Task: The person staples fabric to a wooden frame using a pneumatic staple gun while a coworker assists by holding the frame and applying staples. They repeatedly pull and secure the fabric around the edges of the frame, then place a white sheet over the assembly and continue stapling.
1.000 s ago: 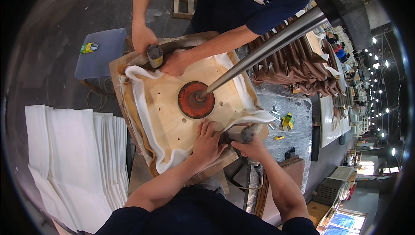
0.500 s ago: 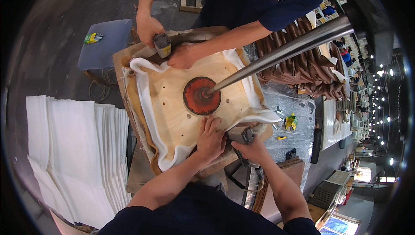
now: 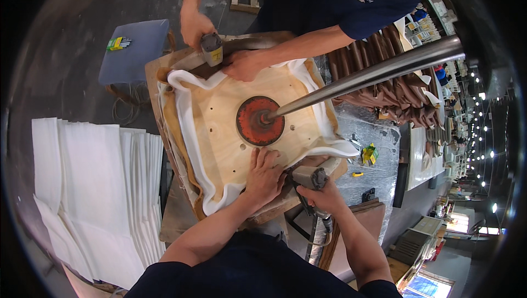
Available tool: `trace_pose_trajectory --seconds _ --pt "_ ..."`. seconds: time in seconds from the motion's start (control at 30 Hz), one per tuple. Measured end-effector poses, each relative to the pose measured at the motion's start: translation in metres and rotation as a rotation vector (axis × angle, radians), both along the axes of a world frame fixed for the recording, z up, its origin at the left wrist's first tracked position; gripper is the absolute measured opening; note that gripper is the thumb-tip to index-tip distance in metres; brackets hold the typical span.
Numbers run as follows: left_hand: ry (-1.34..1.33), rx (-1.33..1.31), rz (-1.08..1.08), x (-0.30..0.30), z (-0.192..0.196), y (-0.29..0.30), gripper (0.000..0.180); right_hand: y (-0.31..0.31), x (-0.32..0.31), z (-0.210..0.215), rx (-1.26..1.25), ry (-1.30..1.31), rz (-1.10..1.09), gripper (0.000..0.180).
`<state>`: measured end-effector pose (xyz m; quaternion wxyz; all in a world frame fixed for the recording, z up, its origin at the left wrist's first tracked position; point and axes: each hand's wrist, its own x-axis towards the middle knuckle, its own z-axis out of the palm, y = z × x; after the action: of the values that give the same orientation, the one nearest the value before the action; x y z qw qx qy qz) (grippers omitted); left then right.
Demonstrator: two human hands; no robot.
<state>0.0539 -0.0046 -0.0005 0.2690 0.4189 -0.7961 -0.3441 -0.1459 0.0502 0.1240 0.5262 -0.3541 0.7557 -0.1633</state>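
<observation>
A pale wooden seat panel (image 3: 211, 147) lies on thick white padding (image 3: 193, 174), with a brown cover (image 3: 315, 161) folded up at its near and far edges. My left hand (image 3: 264, 177) is at the near edge, fingertips on the wood, gripping the cover's edge; the palm side is hidden. In my right hand (image 3: 325, 195) is a grey air staple gun (image 3: 309, 177), its nose by the cover at the near right edge. Across the panel, another person's hand (image 3: 196, 28) holds a second staple gun (image 3: 212, 49); their other hand (image 3: 241, 65) presses the cover there.
A metal rod (image 3: 379, 74) with a red round pad (image 3: 258, 119) bears on the panel's middle. White padding sheets (image 3: 93, 183) are stacked at left. Brown covers (image 3: 379, 84) are piled at right, near a yellow-green box (image 3: 370, 154). A hose hangs below my staple gun.
My right hand and staple gun have shifted slightly in the view. The other person's hands and staple gun appear a little higher and further right. Both my grips stay the same.
</observation>
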Motion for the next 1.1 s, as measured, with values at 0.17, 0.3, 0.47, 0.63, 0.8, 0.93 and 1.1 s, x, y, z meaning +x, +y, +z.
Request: trace_pose_trajectory --seconds 0.17,0.3,0.47,0.63,0.8,0.93,1.1 --pt "-0.001 -0.053 0.027 -0.001 -0.001 0.001 0.02 -0.013 0.012 0.004 0.028 0.086 0.023 0.035" --pt "0.016 -0.052 -0.034 0.004 0.0 -0.004 0.025 -0.008 0.012 -0.004 0.015 0.146 0.038 0.033" --pt "-0.029 -0.076 -0.023 0.014 0.002 -0.002 0.03 0.002 0.013 0.001 -0.035 0.012 -0.049 0.029" --pt "-0.021 -0.046 -0.019 0.012 -0.002 -0.002 0.027 0.006 0.019 0.005 -0.001 0.0 -0.015 0.029" --pt "-0.011 -0.053 0.018 0.009 -0.002 0.003 0.025 -0.002 0.023 0.004 0.016 0.097 0.07 0.035" --pt "-0.033 -0.065 -0.002 0.011 -0.002 -0.002 0.026 -0.01 0.026 0.003 0.021 0.182 0.083 0.04" --pt "0.017 -0.04 -0.029 0.028 0.004 -0.002 0.028 0.004 0.021 0.0 -0.031 0.038 0.009 0.033"
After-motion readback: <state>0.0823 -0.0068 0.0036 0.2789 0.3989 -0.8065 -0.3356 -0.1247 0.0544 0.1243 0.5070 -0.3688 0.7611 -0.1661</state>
